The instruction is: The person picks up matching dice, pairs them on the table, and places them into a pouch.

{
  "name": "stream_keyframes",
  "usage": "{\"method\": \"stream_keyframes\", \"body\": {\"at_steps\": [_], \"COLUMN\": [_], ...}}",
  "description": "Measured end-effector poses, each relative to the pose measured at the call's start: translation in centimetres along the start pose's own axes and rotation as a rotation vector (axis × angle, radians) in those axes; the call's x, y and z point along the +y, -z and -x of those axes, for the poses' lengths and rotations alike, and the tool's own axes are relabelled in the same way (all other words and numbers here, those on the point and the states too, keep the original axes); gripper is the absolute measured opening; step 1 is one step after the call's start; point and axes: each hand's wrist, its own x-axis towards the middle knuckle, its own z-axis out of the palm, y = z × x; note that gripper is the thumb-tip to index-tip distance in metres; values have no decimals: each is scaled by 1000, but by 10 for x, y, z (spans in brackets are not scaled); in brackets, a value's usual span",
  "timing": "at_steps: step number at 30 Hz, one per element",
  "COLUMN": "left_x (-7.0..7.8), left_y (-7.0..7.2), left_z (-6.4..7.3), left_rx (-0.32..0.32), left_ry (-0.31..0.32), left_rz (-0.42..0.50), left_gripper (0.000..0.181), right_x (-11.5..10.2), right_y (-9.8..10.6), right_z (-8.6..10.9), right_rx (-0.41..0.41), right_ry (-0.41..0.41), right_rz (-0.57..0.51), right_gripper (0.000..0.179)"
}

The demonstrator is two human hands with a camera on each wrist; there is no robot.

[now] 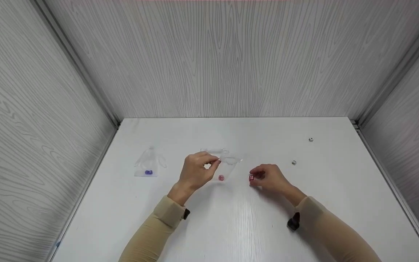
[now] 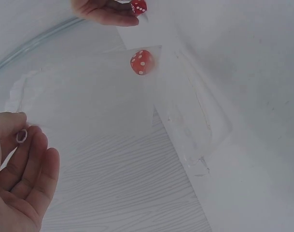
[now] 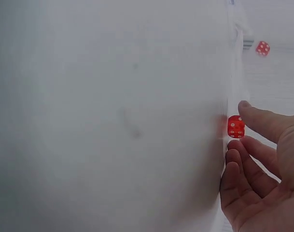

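Observation:
My left hand (image 1: 199, 168) pinches the top edge of a clear plastic bag (image 1: 230, 166) between thumb and forefinger. The bag hangs from the fingertips, its film spread out in the left wrist view, with a red die (image 2: 142, 63) with white dots in its lower part. To the right, my right hand (image 1: 270, 177) is low over the white table, its thumb and forefinger on either side of a second red die (image 3: 236, 126), pinching it. The other fingers of that hand curl below the die, close to the tabletop.
Another clear bag (image 2: 197, 116) lies on the table (image 1: 209, 225) just behind the held one. Farther left lies a clear bag (image 1: 150, 158) with blue dice (image 1: 148, 172) inside. Two small silvery pieces, one nearer (image 1: 294, 162) and one farther (image 1: 311, 139), rest at right. Grey wood-grain walls enclose the table.

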Motion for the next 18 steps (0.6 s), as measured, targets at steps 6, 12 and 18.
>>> {"method": "stream_keyframes", "body": {"at_steps": [6,12,18], "left_x": [-1,-1,0], "left_y": [0,-1,0], "left_z": [0,-1,-1], "left_rx": [-3,1,-9], "left_ry": [-8,-13,-7], "left_rz": [4,0,-12], "left_gripper": [5,4,5], "right_x": [0,0,-5], "right_y": [-1,0,5], "right_z": [1,1,2], "right_rx": [15,8,16], "right_ry": [19,36,52], "right_rz": [29,34,26], "right_gripper": [15,14,11]}}
